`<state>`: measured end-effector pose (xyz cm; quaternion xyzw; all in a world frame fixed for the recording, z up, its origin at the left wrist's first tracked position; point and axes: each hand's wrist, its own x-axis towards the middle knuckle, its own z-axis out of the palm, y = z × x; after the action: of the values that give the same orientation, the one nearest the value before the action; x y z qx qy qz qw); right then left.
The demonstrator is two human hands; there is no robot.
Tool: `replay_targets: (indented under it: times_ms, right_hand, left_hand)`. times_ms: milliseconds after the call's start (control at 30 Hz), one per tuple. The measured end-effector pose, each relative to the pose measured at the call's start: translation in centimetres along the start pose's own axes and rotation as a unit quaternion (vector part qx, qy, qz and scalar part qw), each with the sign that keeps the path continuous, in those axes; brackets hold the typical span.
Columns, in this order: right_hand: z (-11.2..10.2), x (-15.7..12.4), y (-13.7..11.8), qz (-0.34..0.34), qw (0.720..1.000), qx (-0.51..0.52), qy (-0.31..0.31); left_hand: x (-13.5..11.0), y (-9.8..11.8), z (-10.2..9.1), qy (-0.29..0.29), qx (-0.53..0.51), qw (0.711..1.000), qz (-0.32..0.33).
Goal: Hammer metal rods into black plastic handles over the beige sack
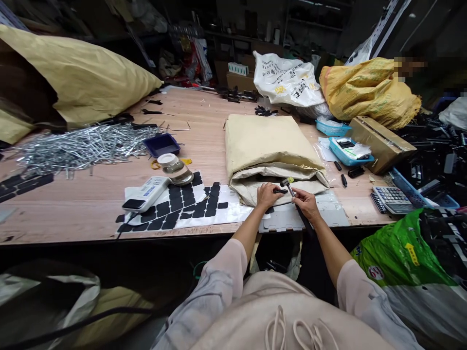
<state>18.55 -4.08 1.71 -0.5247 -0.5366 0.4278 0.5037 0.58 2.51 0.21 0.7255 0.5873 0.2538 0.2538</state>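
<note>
My right hand (pixel 306 204) is closed round the shaft of a small hammer (pixel 287 182), its head raised and its dark handle slanting down toward me. Pinched in the fingers of my left hand (pixel 268 195) is a small black part (pixel 280 191), just left of the hammer head. Its exact kind is too small to make out. Both hands are at the open front folds of a tan paper sack (pixel 266 136) lying on the table. A grey sheet (pixel 330 210) lies beneath the sack's near edge.
Left on the table (pixel 91 204) are a pile of metal rods (pixel 87 146), a dark blue tray (pixel 162 145), a lidded jar (pixel 177 170), a white device (pixel 146 194) and black pads (pixel 182 197). Blue baskets (pixel 350 150), a cardboard box (pixel 381 141) and a calculator (pixel 392 199) stand right.
</note>
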Motion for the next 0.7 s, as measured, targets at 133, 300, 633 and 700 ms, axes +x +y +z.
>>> replay_targets:
  times_ms: [133, 300, 633, 700]
  right_hand:
    - [0.5, -0.4, 0.8, 0.03, 0.999, 0.003, -0.018]
    - [0.2, -0.7, 1.3, 0.031, 0.998, 0.053, 0.019]
    - [-0.2, -0.1, 1.0, 0.018, 0.994, 0.095, 0.042]
    - [-0.1, -0.2, 1.1, 0.017, 0.994, 0.096, 0.039]
  left_hand:
    - [0.0, -0.1, 0.1, 0.0, 0.011, 1.0, 0.0]
    - [-0.2, 0.0, -0.1, -0.007, 0.011, 1.0, 0.007]
    - [-5.0, 1.3, -1.2, 0.022, 0.049, 0.998, 0.043]
    - [-8.4, 1.6, -1.2, 0.034, 0.03, 0.997, 0.055]
